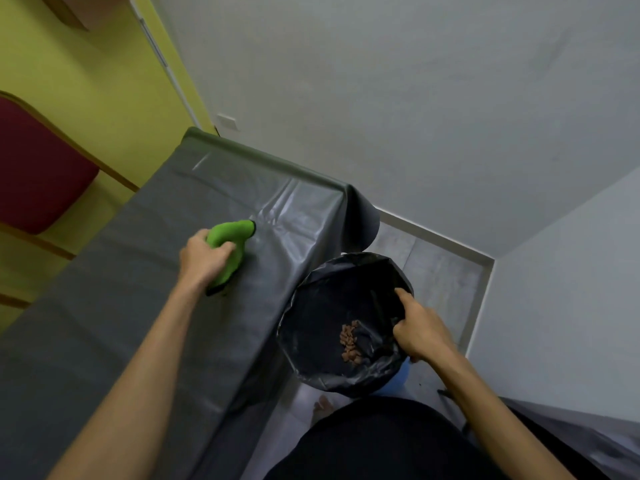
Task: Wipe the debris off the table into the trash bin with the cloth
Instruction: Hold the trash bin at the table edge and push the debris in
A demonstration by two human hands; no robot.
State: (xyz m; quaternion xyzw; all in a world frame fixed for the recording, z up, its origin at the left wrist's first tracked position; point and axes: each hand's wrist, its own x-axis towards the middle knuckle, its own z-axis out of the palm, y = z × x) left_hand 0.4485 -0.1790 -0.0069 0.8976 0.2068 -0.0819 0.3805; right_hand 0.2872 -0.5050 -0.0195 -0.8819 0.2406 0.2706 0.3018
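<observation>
The left hand (pixel 204 258) is curled round a bunched green cloth (pixel 230 237) and presses it down on the counter (pixel 114 306), which is covered by a grey sheet. One end of the cloth sticks out beyond the fingers and the other trails back under the wrist. No crumbs show on the sheet around this hand, though the glare just beyond the cloth could hide small bits.

To the right of that hand, past the counter's edge and lower down, the right hand (pixel 420 329) is clamped on the rim of the trash bin (pixel 318 306). Its thumb is inside the black liner and its fingers are wrapped outside. The bin sits close against the sheet hanging off the counter; whether it rests on the floor cannot be told. Just left of this hand, down in the liner, lies a small heap of brown debris (pixel 350 341).

Judging by this, most of the wiping looks done. At most a last sweep toward the bin's side seems left.
</observation>
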